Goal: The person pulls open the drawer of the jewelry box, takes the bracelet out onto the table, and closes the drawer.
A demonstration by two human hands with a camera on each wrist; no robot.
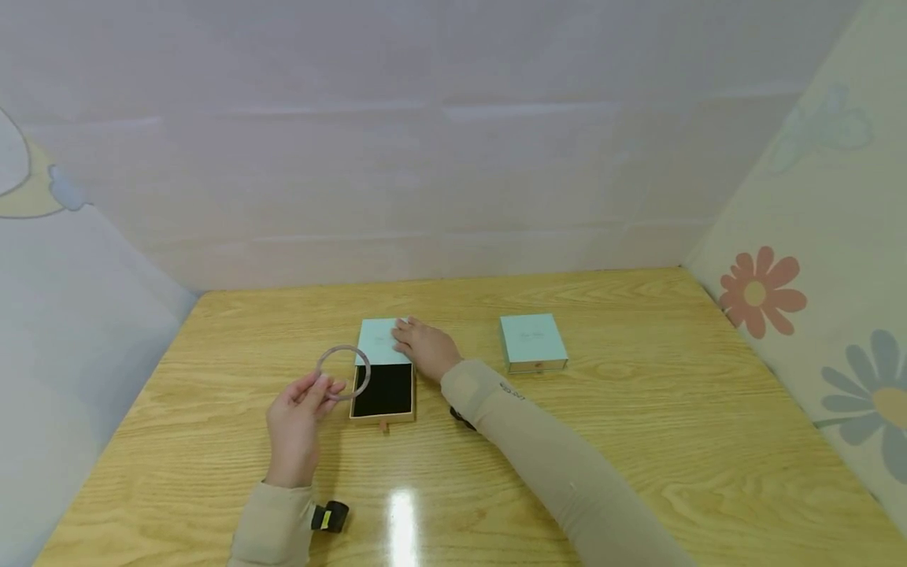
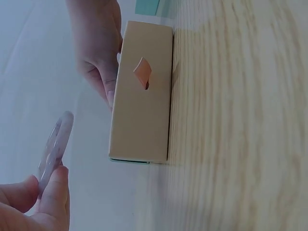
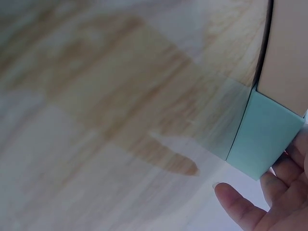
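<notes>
My left hand (image 1: 295,425) pinches a pale purple-grey bangle (image 1: 367,370) between thumb and fingers, held up so that it overlaps the left side of the drawer in the head view. The left wrist view shows the bangle (image 2: 57,144) edge-on. A light teal drawer box (image 1: 374,343) lies flat with its black-lined drawer (image 1: 386,419) pulled out toward me; a small orange tab (image 2: 143,72) sticks out of its front. My right hand (image 1: 427,349) rests on the teal sleeve, fingers extended over its top, thumb (image 3: 236,202) apart from the side wall in the right wrist view.
A second teal box (image 1: 533,340), its drawer pushed in, stands to the right on the wooden table (image 1: 638,409). A pale sheet (image 1: 453,157) rises behind the table's far edge, and a flower-printed sheet (image 1: 801,236) bounds the right side.
</notes>
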